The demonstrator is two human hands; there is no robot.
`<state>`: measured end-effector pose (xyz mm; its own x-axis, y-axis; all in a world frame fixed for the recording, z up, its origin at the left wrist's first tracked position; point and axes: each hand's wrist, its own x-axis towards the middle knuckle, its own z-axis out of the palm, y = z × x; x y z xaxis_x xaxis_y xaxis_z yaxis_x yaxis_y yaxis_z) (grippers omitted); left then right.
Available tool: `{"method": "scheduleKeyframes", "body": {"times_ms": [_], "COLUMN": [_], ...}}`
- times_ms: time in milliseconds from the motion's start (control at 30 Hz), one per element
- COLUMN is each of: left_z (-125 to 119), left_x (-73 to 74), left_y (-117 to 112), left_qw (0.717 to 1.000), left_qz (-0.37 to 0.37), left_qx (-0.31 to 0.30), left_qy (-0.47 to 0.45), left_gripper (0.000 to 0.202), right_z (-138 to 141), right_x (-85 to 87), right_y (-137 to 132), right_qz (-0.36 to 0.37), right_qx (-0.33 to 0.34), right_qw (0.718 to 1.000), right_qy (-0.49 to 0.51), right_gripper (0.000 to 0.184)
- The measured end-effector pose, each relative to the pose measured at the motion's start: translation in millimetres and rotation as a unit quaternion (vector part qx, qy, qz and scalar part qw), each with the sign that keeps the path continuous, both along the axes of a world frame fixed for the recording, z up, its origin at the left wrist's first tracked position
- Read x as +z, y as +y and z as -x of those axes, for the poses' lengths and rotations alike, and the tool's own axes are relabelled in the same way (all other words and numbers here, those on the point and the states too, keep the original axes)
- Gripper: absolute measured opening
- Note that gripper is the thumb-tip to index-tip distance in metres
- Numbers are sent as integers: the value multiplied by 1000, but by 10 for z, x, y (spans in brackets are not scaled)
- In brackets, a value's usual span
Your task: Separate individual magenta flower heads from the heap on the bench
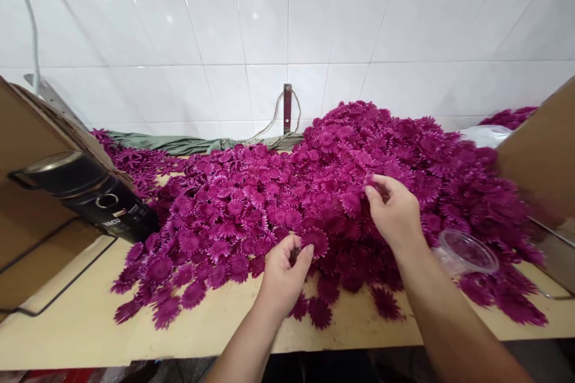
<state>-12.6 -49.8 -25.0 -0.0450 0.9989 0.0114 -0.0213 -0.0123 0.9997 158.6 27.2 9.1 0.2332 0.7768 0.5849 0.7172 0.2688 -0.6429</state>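
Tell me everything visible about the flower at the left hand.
The flower is a single magenta bloom, roughly round, with many narrow, pointed petals around a rounded centre; it looks like fabric or thin plastic. Its face is turned toward the camera. The left hand has it by the lower-left edge, thumb overlapping the petals, in front of the pile. Contact with the pile can't be told.

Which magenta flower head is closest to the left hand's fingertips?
The round, camera-facing flower head against the thumb tip of the left hand; those in the pile lie clear of that thumb.
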Motion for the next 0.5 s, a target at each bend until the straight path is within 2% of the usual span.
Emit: {"method": "scheduleKeyframes", "body": {"times_ms": [67, 133, 167, 233, 300, 400, 500], "left_z": [1, -8, -14, -23, -28, -30, -34], "left_x": [-21, -36, -38, -26, -2, 24, 13], "left_y": [28, 66, 83, 99, 91, 50, 13], "left_qw": [1000, 1000, 1000, 1000, 1000, 1000, 999], "left_qz": [13, 23, 24, 16, 8, 1, -13], "left_qx": [4, 4, 1, -6, -11, -26, -43], "left_qy": [-7, -8, -8, -10, -11, -7, 16], "left_gripper": [32, 34, 34, 32, 28, 22, 21], "right_z": [-2, 97, 166, 303, 395, 439, 439], "right_x": [78, 110, 101, 38, -59, -184, -247], "right_y": [-13, -155, -253, -440, -564, -610, -579], "right_qz": [-23, -25, -7, 73, 156, 187, 164], "right_qx": [13, 70, 113, 207, 263, 265, 220], "right_qw": [998, 993, 989, 974, 952, 941, 957], "right_qy": [-55, -95, -95, -60, 4, 92, 94], "right_gripper": [39, 38, 34, 27, 21, 12, 13]}}
